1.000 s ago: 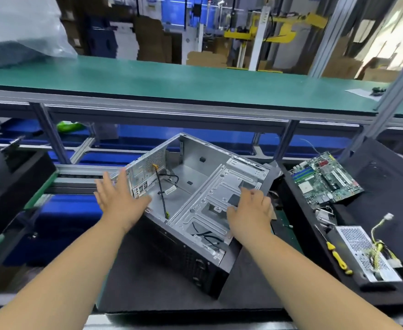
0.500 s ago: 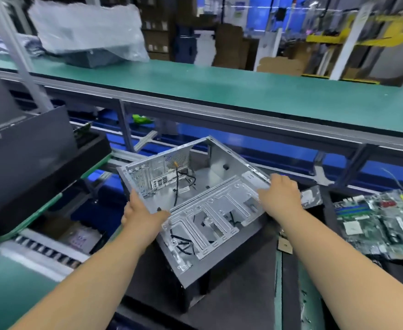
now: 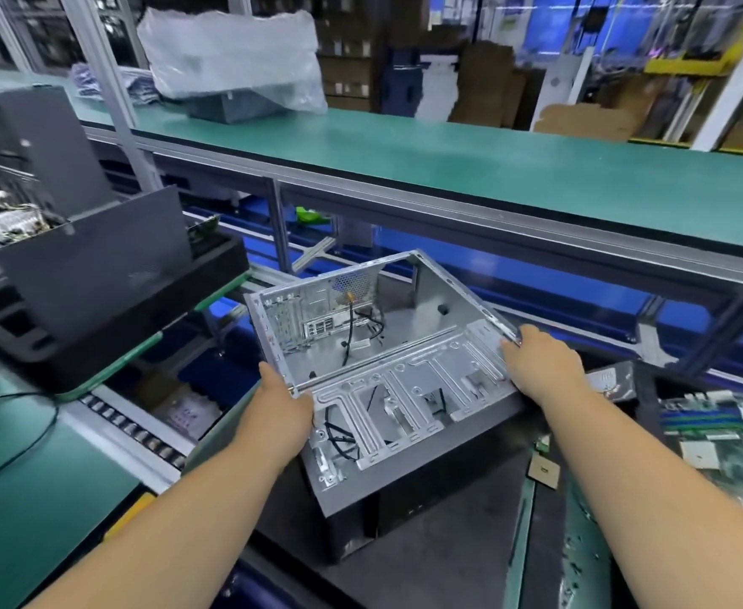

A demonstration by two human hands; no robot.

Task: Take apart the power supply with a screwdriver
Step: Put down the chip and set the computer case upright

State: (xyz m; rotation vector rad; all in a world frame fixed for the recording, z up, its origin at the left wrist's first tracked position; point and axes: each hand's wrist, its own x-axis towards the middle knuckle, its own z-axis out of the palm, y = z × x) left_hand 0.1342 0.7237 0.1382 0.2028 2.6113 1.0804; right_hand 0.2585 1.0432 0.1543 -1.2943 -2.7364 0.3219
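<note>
While the left hand [image 3: 284, 404] and right hand [image 3: 543, 367] grip opposite rims, an open, boxy, ribbed grey metal computer case [image 3: 387, 371] tilts above the dark surface [image 3: 448, 564]. Fingertips curl out of sight; a green circuit board [image 3: 725, 432] is cut off at right.

Bare matt metal computer case [image 3: 387, 345], matt green bench top [image 3: 492, 160], crinkled clear plastic wrap [image 3: 229, 54]

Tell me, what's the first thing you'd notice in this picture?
The open silver computer case in the middle, stripped nearly bare with a few black cables inside, catches the eye first. The left hand holds its near-left edge and the right hand holds its right edge. A green circuit board lies at the far right, and a crinkly plastic bag sits on the long green shelf behind.
</note>
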